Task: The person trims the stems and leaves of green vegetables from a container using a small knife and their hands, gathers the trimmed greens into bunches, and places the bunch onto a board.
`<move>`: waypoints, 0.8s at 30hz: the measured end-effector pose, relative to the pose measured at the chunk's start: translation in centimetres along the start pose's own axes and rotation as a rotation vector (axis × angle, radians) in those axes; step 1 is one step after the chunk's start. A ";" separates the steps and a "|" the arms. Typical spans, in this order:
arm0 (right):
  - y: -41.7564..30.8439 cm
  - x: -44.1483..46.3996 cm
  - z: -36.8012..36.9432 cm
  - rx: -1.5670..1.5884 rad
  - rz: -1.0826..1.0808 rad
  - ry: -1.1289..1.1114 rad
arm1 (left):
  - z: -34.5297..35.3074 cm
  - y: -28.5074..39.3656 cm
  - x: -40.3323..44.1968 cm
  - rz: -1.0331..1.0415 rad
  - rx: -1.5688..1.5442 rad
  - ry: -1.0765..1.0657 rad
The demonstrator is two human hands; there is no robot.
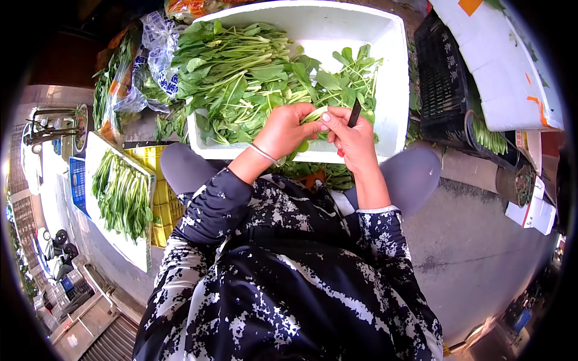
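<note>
My left hand, with a bangle at the wrist, is closed round the pale stems of a small bunch of leafy greens. My right hand meets it at the stem ends, its thumb against them. From the right fist sticks up the narrow dark end of a small knife; a red bit shows below the fingers, and the rest is hidden. Both hands are over the near side of a white foam box. Inside it, a thick pile of greens lies to the left and a looser heap to the right.
On the left, trimmed greens lie on a white foam lid beside a yellow crate. Plastic bags of vegetables stand by the box. To the right are a black crate and another white foam box. More greens lie between my knees.
</note>
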State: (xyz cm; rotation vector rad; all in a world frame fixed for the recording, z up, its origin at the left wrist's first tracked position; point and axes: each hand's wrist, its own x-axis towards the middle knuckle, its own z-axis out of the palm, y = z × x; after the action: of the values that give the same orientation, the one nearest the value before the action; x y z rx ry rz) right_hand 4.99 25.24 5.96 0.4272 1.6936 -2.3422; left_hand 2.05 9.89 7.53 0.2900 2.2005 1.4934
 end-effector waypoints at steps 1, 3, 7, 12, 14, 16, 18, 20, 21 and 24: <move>0.2 0.0 -0.3 0.000 -0.001 -0.001 | 0.2 -0.3 0.2 0.001 0.000 0.001; 0.3 0.0 -0.9 0.026 0.064 0.064 | 0.3 -0.8 0.4 0.083 -0.125 -0.086; -0.8 -0.8 -1.9 -0.057 0.009 0.004 | -0.1 -0.5 0.9 0.202 0.126 -0.089; -0.9 -0.9 -2.8 -0.143 0.008 0.030 | 1.5 0.2 1.1 0.169 0.032 -0.117; -0.9 -1.2 -3.4 -0.176 0.009 0.045 | 1.8 -0.6 1.6 0.266 0.075 -0.085; -0.7 -1.4 -4.0 -0.150 -0.036 0.108 | 1.2 -0.2 1.8 0.291 0.133 -0.118; -1.3 -1.6 -4.7 -0.157 -0.062 0.147 | 0.8 -0.4 2.6 0.243 -0.089 -0.103; -2.3 -1.7 -5.5 -0.240 -0.113 0.251 | -0.4 -0.4 3.8 0.160 -0.119 -0.042; -2.8 -1.8 -5.9 -0.275 -0.145 0.306 | -0.5 0.0 4.1 0.164 -0.123 -0.038; -3.4 -1.5 -6.6 -0.523 -0.216 0.391 | 0.1 1.6 4.7 0.529 0.599 0.502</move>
State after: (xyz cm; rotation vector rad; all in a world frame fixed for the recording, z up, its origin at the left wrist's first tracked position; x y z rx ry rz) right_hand 5.94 32.58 7.56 0.6532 2.5486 -1.9086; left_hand -2.13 12.58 7.72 0.8154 3.1437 1.1799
